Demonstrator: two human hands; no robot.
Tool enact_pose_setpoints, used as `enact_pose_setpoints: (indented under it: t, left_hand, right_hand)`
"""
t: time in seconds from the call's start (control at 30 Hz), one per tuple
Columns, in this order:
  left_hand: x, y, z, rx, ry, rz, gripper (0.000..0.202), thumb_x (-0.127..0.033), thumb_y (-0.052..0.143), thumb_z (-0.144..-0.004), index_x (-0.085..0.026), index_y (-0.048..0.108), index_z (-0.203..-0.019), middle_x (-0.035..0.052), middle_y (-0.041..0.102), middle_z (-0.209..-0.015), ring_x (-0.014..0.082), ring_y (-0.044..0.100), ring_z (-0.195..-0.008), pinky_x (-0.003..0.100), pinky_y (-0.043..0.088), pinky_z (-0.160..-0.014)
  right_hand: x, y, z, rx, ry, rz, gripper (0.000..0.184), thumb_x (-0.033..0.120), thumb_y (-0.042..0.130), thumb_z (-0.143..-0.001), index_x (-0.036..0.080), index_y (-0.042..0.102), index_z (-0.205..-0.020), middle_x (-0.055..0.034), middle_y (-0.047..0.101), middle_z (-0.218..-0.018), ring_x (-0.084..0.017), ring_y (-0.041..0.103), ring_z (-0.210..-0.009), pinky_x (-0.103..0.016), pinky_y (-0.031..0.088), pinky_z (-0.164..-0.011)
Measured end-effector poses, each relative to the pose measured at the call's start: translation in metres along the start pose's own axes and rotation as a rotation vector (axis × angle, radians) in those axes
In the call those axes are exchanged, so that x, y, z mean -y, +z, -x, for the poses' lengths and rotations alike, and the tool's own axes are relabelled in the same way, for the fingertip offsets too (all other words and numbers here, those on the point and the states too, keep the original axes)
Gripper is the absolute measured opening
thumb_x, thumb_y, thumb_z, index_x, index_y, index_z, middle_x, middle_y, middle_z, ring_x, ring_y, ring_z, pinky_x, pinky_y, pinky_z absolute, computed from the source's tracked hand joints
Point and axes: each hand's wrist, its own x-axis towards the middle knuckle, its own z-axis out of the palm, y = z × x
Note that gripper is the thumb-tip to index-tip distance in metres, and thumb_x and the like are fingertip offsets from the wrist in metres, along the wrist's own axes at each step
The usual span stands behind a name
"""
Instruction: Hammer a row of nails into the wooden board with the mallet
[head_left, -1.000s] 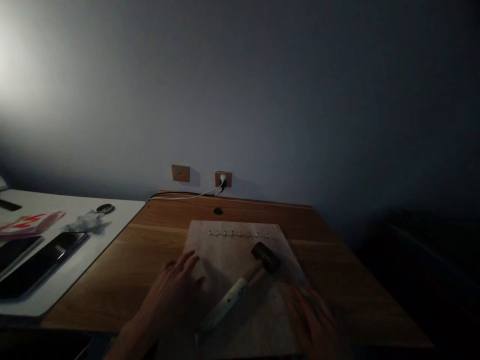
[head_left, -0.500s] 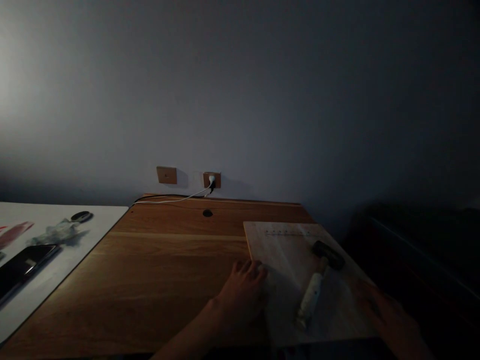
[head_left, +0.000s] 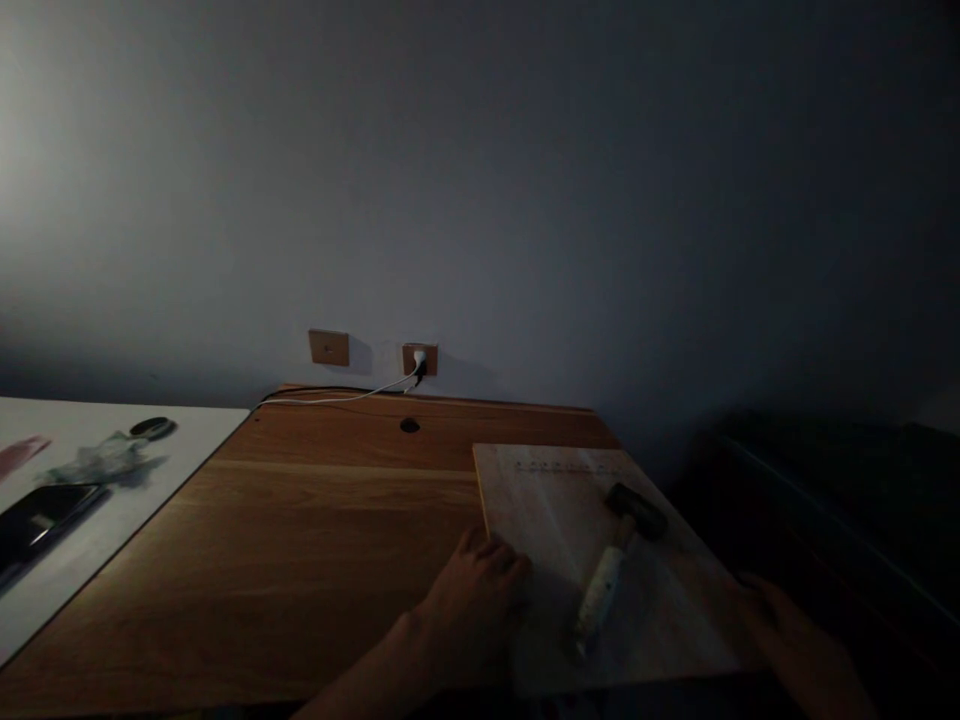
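Observation:
A pale, thin wooden board (head_left: 547, 520) lies on the right part of the wooden desk, with a row of small nails or marks (head_left: 566, 468) near its far edge. On it rests a hammer (head_left: 604, 590) with a dark head and a whitish handle, head pointing away from me. My left hand (head_left: 480, 595) has its fingers curled over the board's left edge. At the right edge, my right hand (head_left: 787, 635) grips the board near its front corner, though this side is very dark. Neither hand touches the hammer.
Cables (head_left: 345, 397) run along the desk's (head_left: 337, 540) back edge to a wall socket (head_left: 420, 360). To the left, a white table (head_left: 180, 450) carries a phone (head_left: 45, 520), crumpled clear plastic (head_left: 109, 460) and a dark round object (head_left: 152, 428). A dark shape fills the right side.
My right hand has shifted outward to the board's right edge. My left hand stays at the left edge, slightly lower. Board and hammer appear a little further left, and the view has shifted slightly.

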Motion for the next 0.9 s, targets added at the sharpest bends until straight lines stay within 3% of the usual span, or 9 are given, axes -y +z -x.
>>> enact_pose_setpoints:
  t: [0.1,0.23,0.3,0.4,0.57,0.63,0.7,0.8,0.9]
  left_hand:
    - [0.014,-0.011,0.023,-0.016,-0.033,-0.031,0.019,-0.031,0.068,-0.093,-0.020,0.062,-0.107,0.0062,0.071,-0.104,0.0270,0.067,-0.103,0.046,0.048,-0.098]
    - [0.042,-0.026,0.079,-0.111,-0.118,-0.124,0.003,-0.019,0.063,-0.095,-0.020,0.064,-0.098,0.0036,0.073,-0.094,0.0229,0.069,-0.088,0.038,0.052,-0.084]
    - [0.057,-0.033,0.112,-0.177,-0.160,-0.188,0.006,-0.019,0.060,-0.095,-0.021,0.065,-0.095,0.0033,0.074,-0.087,0.0227,0.069,-0.082,0.035,0.053,-0.076]
    - [0.078,-0.040,0.162,-0.298,-0.195,-0.281,0.017,-0.021,0.052,-0.098,-0.023,0.067,-0.105,0.0032,0.075,-0.086,0.0219,0.071,-0.076,0.034,0.054,-0.071]
    - [0.101,-0.048,0.227,-0.385,-0.311,-0.332,0.024,-0.028,0.051,-0.099,-0.029,0.070,-0.114,0.0018,0.079,-0.094,0.0227,0.074,-0.082,0.034,0.057,-0.074]
    - [0.107,-0.052,0.234,-0.389,-0.352,-0.343,0.026,-0.031,0.050,-0.099,-0.029,0.071,-0.115,0.0026,0.079,-0.096,0.0233,0.074,-0.082,0.035,0.057,-0.076]
    - [0.115,-0.058,0.229,-0.378,-0.380,-0.339,0.027,-0.034,0.049,-0.101,-0.028,0.071,-0.115,0.0043,0.078,-0.100,0.0238,0.073,-0.086,0.036,0.057,-0.080]
    - [0.133,-0.070,0.202,-0.359,-0.385,-0.277,0.024,-0.031,0.050,-0.102,-0.025,0.070,-0.115,0.0065,0.074,-0.108,0.0236,0.071,-0.098,0.037,0.056,-0.088]
    - [0.156,-0.080,0.169,-0.367,-0.374,-0.185,0.024,-0.023,0.055,-0.098,-0.024,0.067,-0.119,0.0090,0.068,-0.117,0.0238,0.067,-0.106,0.036,0.055,-0.092]
  right_hand:
    - [0.015,0.003,0.013,0.096,0.018,-0.083,0.043,0.052,0.046,-0.085,0.026,0.075,-0.105,-0.0153,0.081,-0.093,-0.039,0.077,-0.084,-0.050,0.060,-0.072]
    - [0.045,0.017,0.048,0.079,-0.140,-0.157,0.039,0.051,0.047,-0.087,0.025,0.074,-0.099,-0.0149,0.080,-0.107,-0.036,0.076,-0.102,-0.050,0.061,-0.089]
    - [0.065,0.024,0.068,0.092,-0.199,-0.176,0.042,0.051,0.048,-0.091,0.023,0.073,-0.109,-0.0147,0.080,-0.112,-0.035,0.075,-0.105,-0.050,0.062,-0.090]
    - [0.098,0.029,0.090,0.134,-0.310,-0.215,0.042,0.051,0.050,-0.095,0.026,0.071,-0.122,-0.0105,0.078,-0.120,-0.032,0.074,-0.111,-0.047,0.063,-0.091]
    - [0.161,0.039,0.095,0.135,-0.537,-0.248,0.042,0.052,0.053,-0.095,0.025,0.072,-0.121,-0.0114,0.078,-0.118,-0.031,0.074,-0.108,-0.047,0.064,-0.090]
    - [0.193,0.047,0.089,0.107,-0.539,-0.264,0.040,0.049,0.055,-0.095,0.025,0.071,-0.123,-0.0110,0.077,-0.118,-0.031,0.074,-0.108,-0.047,0.064,-0.091]
    - [0.229,0.056,0.082,0.150,-0.562,-0.319,0.043,0.041,0.054,-0.096,0.027,0.062,-0.136,-0.0100,0.069,-0.134,-0.028,0.069,-0.119,-0.045,0.061,-0.098]
    - [0.278,0.066,0.073,0.244,-0.676,-0.392,0.055,0.027,0.054,-0.093,0.029,0.051,-0.148,-0.0092,0.052,-0.154,-0.027,0.055,-0.138,-0.047,0.050,-0.112]
    - [0.307,0.069,0.069,0.413,-0.750,-0.361,0.069,0.014,0.056,-0.085,0.033,0.049,-0.151,-0.0071,0.045,-0.160,-0.027,0.050,-0.142,-0.048,0.045,-0.115]
